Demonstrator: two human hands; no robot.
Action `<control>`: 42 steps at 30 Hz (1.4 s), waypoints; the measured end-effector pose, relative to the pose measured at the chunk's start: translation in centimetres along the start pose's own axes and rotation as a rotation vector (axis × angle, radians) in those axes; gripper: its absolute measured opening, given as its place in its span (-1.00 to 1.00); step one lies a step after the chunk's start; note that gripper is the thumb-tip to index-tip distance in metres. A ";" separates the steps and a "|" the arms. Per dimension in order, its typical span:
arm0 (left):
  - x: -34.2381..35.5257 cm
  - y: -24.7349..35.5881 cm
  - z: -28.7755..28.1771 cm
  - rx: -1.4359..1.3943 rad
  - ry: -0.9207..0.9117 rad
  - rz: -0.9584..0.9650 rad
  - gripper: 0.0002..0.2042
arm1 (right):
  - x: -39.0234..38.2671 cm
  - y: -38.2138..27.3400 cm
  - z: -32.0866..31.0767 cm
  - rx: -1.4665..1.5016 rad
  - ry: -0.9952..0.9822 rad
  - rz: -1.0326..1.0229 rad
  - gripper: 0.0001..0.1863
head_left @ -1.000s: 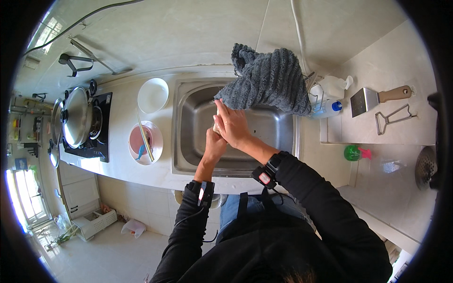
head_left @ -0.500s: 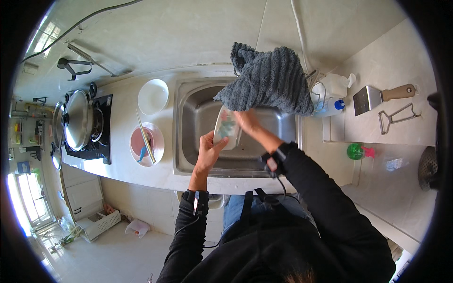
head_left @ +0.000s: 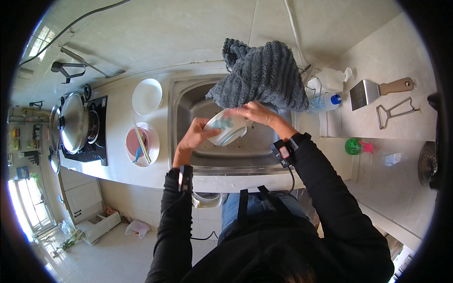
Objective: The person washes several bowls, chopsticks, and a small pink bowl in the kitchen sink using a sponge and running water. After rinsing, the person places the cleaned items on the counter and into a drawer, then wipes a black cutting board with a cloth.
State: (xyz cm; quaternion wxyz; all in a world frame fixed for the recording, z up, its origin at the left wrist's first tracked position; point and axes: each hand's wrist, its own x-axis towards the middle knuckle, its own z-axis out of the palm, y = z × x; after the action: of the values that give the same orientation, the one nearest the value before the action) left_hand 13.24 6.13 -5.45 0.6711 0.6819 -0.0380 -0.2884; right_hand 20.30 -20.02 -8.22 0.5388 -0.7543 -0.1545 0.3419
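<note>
Bowl [head_left: 230,131]: white with green patterning, held tilted above the sink [head_left: 264,147], outer wall turned up to view.
Left hand [head_left: 193,135]: clasped the bowl at its left edge, thumb laid along the outer wall, other fingers partly hidden.
Right hand [head_left: 257,113]: reached to the far edge, touching it; slightly blurred, could not tell whether pinching or merely resting there.
Towel [head_left: 264,78]: grey, ribbed, draped over the sink's far side, just beyond the right hand.
Bench [head_left: 115,162], left of sink: carried a plain white bowl [head_left: 147,96] and a pink bowl [head_left: 131,141] with chopsticks [head_left: 142,140] across it, well apart from both hands.
Hold: judged best with firm left thumb pressure, low over the basin in case of slipping.
Rim: judged best worked in small turns, clear of the towel.
</note>
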 end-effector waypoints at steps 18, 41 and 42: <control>9.2 -1.2 6.6 0.951 0.528 -0.165 -0.65 | -1.6 2.2 5.3 0.552 0.166 -0.148 -0.84; 9.3 -4.4 0.5 -0.609 0.229 -0.221 -0.67 | -5.2 -0.4 5.8 1.020 0.251 -0.126 -0.74; 8.9 -4.9 0.4 -0.677 0.246 -0.227 -0.62 | -5.1 -0.2 5.9 1.108 0.295 -0.150 -0.74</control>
State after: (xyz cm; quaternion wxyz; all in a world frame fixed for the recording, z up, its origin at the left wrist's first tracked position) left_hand 18.82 2.34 -13.03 0.8217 0.4511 0.2162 -0.2730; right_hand 12.59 -18.83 -7.34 0.8919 -0.3863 0.0712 0.2239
